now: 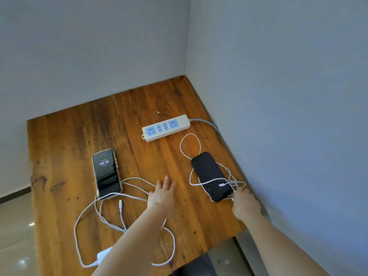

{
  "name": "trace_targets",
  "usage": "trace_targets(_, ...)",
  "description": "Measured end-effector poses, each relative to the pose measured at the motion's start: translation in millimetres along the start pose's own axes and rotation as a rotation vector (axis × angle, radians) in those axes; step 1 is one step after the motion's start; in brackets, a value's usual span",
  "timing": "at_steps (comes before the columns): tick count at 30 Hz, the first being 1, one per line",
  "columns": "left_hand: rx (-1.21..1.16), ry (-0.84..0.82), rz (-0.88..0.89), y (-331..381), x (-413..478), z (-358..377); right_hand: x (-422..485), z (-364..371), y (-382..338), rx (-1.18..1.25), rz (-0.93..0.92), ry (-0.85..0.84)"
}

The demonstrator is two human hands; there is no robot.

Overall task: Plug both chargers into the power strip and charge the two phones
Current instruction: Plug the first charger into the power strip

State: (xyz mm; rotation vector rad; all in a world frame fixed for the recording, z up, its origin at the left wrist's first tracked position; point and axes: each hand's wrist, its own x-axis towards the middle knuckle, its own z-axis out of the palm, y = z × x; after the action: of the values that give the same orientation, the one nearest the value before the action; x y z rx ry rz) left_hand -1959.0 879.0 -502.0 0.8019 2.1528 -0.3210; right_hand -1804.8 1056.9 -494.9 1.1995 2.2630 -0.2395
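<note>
- left hand (162,193) spread flat above the table (59,146); right hand (246,203) pinches the tangled white cable (211,182) beside the dark phone (211,176).
- power strip (166,127) sits empty, well beyond.
- i judge a tug could drag that phone off the edge.

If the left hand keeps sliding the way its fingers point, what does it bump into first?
Probably the power strip. The left hand points up the bare wooden table toward it, with nothing visible between, though depth is hard to judge.

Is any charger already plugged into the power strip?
No. All sockets of the power strip show bare; one charger lies near the table edge.
</note>
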Motion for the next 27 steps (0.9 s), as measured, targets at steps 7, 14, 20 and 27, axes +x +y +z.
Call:
trace_targets(7, -0.134, -0.095, -0.015, -3.5, -6.1, -21.0, 13.9, -69.8, -14.1, 0.153, -0.016, 0.022)
trace_targets(14, -0.348, 0.072, -0.037, -21.1, -4.4, -55.2, 35.2, -165.2, -70.7, 0.66, -0.201, 0.148)
trace_targets(20, -0.326, 0.354, -0.035, -44.2, 34.6, -99.1, 70.1, -168.5, -133.7, 0.74, -0.428, 0.162)
trace_targets(27, -0.304, 0.432, -0.04, -46.2, 86.3, -108.4, 112.7, -140.1, -174.5, 0.837, -0.397, 0.135)
